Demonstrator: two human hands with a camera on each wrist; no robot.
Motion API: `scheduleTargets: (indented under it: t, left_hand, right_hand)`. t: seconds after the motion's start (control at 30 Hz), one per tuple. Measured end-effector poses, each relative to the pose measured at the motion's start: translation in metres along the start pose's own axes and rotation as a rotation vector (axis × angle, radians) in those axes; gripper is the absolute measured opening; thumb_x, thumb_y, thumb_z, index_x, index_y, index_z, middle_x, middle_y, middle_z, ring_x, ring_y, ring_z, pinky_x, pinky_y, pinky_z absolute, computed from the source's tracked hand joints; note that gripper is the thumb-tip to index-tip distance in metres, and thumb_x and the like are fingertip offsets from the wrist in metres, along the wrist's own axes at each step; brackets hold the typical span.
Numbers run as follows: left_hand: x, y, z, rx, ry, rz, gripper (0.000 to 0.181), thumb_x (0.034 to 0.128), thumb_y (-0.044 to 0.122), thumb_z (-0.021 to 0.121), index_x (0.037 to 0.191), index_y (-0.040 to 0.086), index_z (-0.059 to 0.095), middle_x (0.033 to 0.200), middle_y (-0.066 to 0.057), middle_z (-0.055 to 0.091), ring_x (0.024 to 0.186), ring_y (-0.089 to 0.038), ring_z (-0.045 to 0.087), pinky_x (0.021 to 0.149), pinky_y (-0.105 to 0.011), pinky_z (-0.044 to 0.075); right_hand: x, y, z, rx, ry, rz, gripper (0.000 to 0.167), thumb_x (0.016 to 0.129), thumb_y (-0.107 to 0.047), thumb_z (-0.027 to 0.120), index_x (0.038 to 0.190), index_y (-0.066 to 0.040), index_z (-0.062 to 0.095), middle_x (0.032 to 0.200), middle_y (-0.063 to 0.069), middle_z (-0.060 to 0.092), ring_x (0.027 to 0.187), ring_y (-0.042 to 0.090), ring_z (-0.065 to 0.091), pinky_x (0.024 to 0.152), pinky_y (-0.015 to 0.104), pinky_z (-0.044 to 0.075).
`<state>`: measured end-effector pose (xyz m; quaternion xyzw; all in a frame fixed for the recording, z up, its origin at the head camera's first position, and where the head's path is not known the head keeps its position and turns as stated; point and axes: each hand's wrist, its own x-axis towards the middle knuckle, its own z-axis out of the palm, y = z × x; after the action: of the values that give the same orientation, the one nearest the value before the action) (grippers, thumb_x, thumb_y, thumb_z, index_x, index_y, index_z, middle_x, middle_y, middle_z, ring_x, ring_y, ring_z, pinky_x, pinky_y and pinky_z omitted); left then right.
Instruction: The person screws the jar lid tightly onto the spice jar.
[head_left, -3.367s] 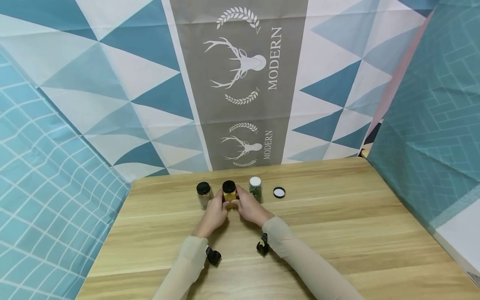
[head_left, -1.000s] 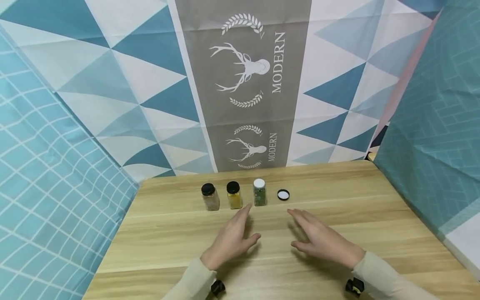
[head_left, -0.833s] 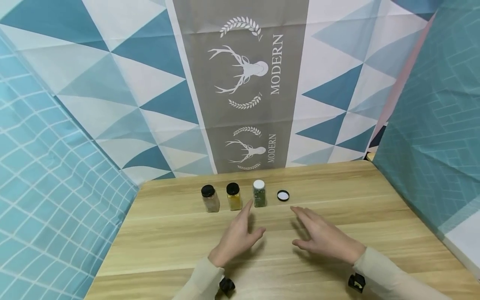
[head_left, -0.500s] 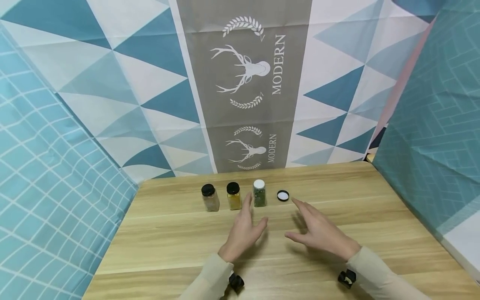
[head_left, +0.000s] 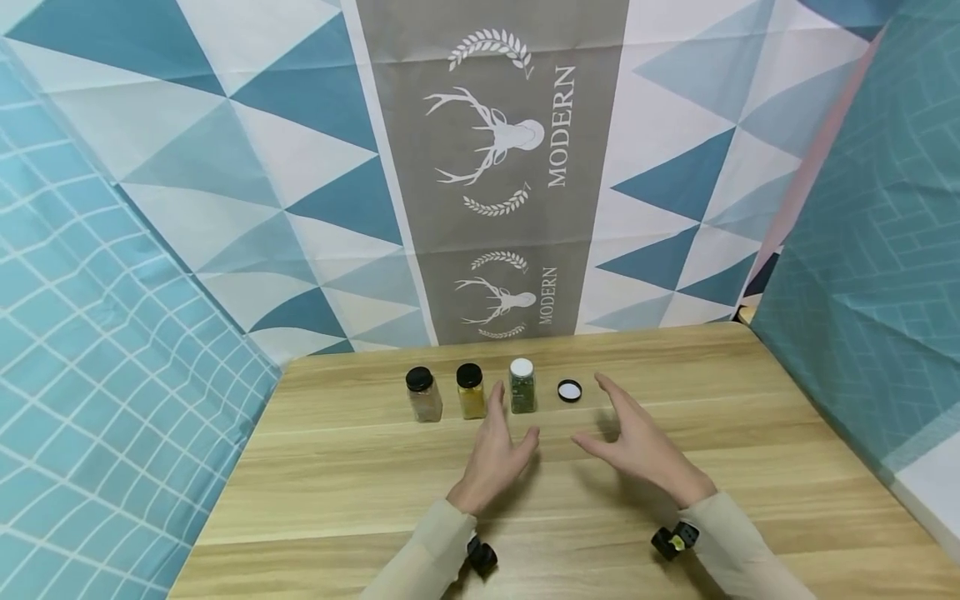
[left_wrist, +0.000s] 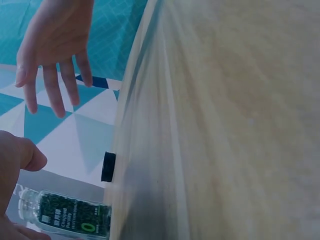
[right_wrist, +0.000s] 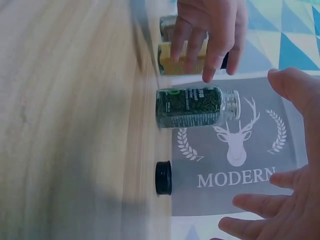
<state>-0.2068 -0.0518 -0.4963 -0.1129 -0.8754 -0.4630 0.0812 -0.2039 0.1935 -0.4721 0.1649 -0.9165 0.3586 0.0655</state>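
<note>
A clear glass jar of chopped parsley (head_left: 522,392) stands upright near the back of the table, its neck bare of a black lid and topped with white. To its right lies a loose black lid (head_left: 570,391), white inside. My left hand (head_left: 491,462) hovers in front of the parsley jar and a yellow spice jar (head_left: 472,402), thumb and fingers spread, holding nothing. Just right of the lid, my right hand (head_left: 648,446) is held in the air with its fingers apart, also with nothing in it. The right wrist view shows the parsley jar (right_wrist: 190,107) between both hands, touched by neither.
A black-lidded jar with pale brown contents (head_left: 426,402) stands left of the yellow one. The wooden table (head_left: 337,483) ends at a patterned cloth backdrop (head_left: 517,208). Blue cloth (head_left: 97,333) hangs at the left and teal cloth (head_left: 877,250) at the right.
Both hands earlier held the yellow spice jar, then let go and drew back. Over the last second they have moved forward, toward the parsley jar and the lid. The jars stay put.
</note>
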Motion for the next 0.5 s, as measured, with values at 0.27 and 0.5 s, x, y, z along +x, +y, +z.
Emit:
scheduleTargets:
  t: [0.27,0.5]
  left_hand:
    - [0.017,-0.007,0.005,-0.068,-0.043,-0.014,0.098,0.0944,0.024,0.071,0.163,0.001,0.005,0.168,-0.025,0.019,0.151,-0.040,0.032,0.125,-0.053,0.033]
    - [0.027,-0.014,0.001,-0.075,-0.013,-0.005,0.094,0.0941,0.017,0.070,0.163,0.000,0.008,0.166,-0.029,0.022,0.152,-0.043,0.029,0.126,-0.054,0.031]
  right_hand:
    - [0.012,0.013,-0.005,0.005,0.035,0.039,0.105,0.089,-0.056,0.076,0.165,-0.011,0.019,0.167,0.023,0.028,0.150,0.047,0.031,0.121,0.069,0.030]
    - [0.018,0.026,-0.002,0.005,0.054,0.070,0.103,0.091,-0.060,0.072,0.165,-0.010,0.020,0.166,0.024,0.027,0.150,0.048,0.031,0.120,0.070,0.032]
